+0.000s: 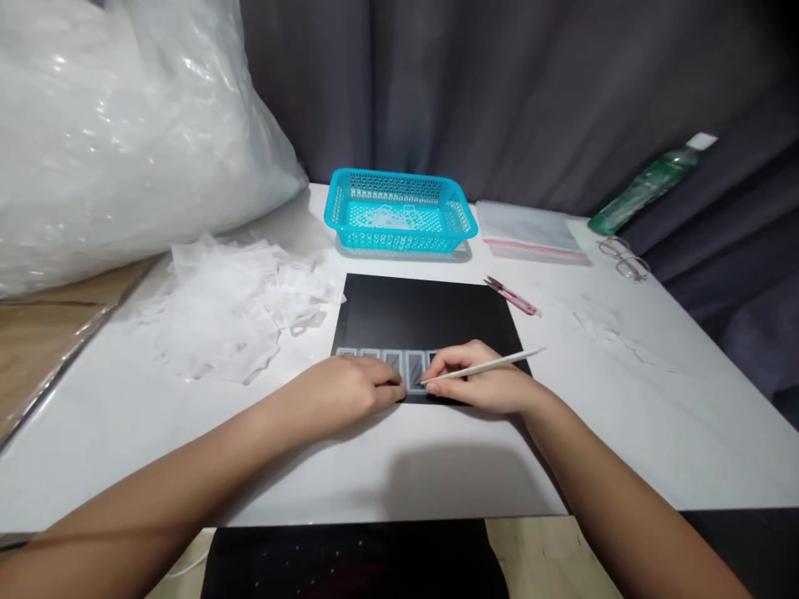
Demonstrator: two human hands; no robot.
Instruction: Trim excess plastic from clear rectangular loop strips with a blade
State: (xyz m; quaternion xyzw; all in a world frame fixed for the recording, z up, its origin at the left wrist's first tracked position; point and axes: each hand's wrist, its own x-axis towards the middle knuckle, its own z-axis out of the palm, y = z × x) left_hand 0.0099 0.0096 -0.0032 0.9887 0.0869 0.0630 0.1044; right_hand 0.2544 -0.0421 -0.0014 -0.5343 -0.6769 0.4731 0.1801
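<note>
A row of small translucent rectangular frames (415, 372) lies along the near edge of a black mat (412, 309). My left hand (359, 383) rests palm down on the left part of this row, fingers laid over the frames and holding nothing that I can see. In the fingers of my right hand (480, 384) is a thin white pen-like stick (499, 363), gripped like a pencil. Its tip points down at a frame beside my left fingertips. My right hand covers the right end of the row.
A loose pile of translucent plastic pieces (218, 308) spreads at left, below a big stuffed plastic bag (125, 141). Behind the mat stands a blue basket (399, 241) with some pieces inside. Pink thread snips (515, 298), clear bags (530, 231), glasses (624, 259) and a green bottle (649, 191) lie right.
</note>
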